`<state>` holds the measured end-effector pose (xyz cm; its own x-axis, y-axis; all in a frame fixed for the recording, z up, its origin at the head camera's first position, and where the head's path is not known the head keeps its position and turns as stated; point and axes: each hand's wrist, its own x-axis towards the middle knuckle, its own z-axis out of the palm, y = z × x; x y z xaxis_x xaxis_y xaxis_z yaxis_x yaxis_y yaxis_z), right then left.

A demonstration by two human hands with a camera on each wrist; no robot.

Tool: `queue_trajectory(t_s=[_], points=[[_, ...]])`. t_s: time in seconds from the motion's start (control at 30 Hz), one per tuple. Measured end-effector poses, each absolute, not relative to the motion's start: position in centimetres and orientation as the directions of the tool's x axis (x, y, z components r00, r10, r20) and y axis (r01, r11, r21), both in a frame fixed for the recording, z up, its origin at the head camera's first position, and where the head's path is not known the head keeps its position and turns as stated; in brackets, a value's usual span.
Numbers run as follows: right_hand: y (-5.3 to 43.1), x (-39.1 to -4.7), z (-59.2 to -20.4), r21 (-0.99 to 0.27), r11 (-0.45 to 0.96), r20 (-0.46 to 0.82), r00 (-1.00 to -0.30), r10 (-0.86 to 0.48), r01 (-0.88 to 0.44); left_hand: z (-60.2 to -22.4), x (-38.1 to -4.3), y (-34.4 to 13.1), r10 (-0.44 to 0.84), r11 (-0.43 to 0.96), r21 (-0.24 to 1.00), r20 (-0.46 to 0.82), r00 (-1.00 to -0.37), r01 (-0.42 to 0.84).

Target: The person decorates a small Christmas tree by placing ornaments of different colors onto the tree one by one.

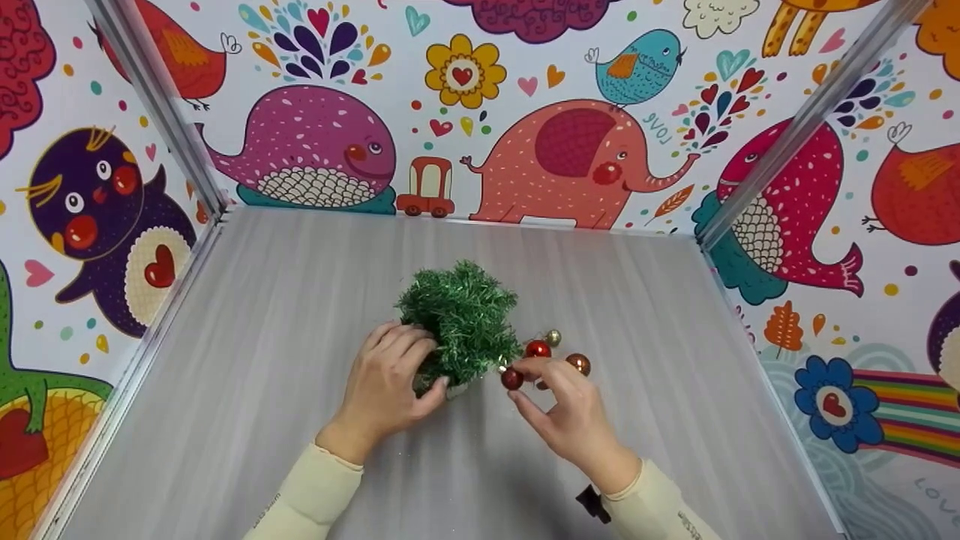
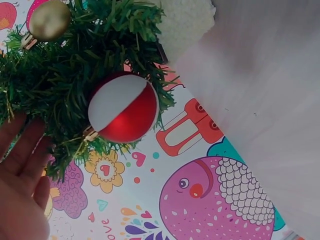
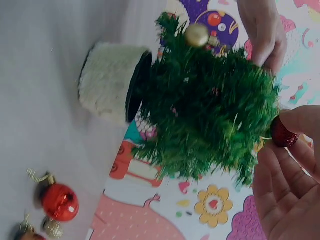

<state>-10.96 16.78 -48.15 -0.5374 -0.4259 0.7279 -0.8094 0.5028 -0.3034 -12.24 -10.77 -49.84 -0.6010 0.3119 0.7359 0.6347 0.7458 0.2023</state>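
Behind a flat, grey, streaked table, a white wall with colourful cartoon animals is standing, and similar printed side walls are flanking it. Straight silvery metal strips are running along the corners; soft light is falling.

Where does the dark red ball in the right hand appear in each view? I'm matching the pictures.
Head: the dark red ball is right of centre, below mid-height, at the right hand's fingertips.
Left wrist: not in this picture.
Right wrist: near the right edge, just below mid-height, pinched by that hand.
Shared landmark: the green tree, also seen at upper left and centre.
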Motion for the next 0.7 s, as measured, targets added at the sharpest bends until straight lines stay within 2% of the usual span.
queue_trajectory(t_s=[0.13,0.3,0.7], points=[[15.8,-10.8,-48.3,-0.266,0.468,0.745,-0.488,-0.455,-0.843,-49.6,-12.2,-10.7,0.275,0.717,0.219,0.784,-0.557,0.662],[14.8,-10.6,-48.7,-0.249,0.456,0.748,-0.469,-0.469,-0.854,-49.2,-12.2,-10.5,0.230,0.686,0.235,0.828,-0.511,0.689],[12.9,-10.2,-49.7,-0.174,0.444,0.781,-0.398,-0.481,-0.879,-48.9,-11.7,-10.1,0.189,0.631,0.284,0.847,-0.498,0.722]])
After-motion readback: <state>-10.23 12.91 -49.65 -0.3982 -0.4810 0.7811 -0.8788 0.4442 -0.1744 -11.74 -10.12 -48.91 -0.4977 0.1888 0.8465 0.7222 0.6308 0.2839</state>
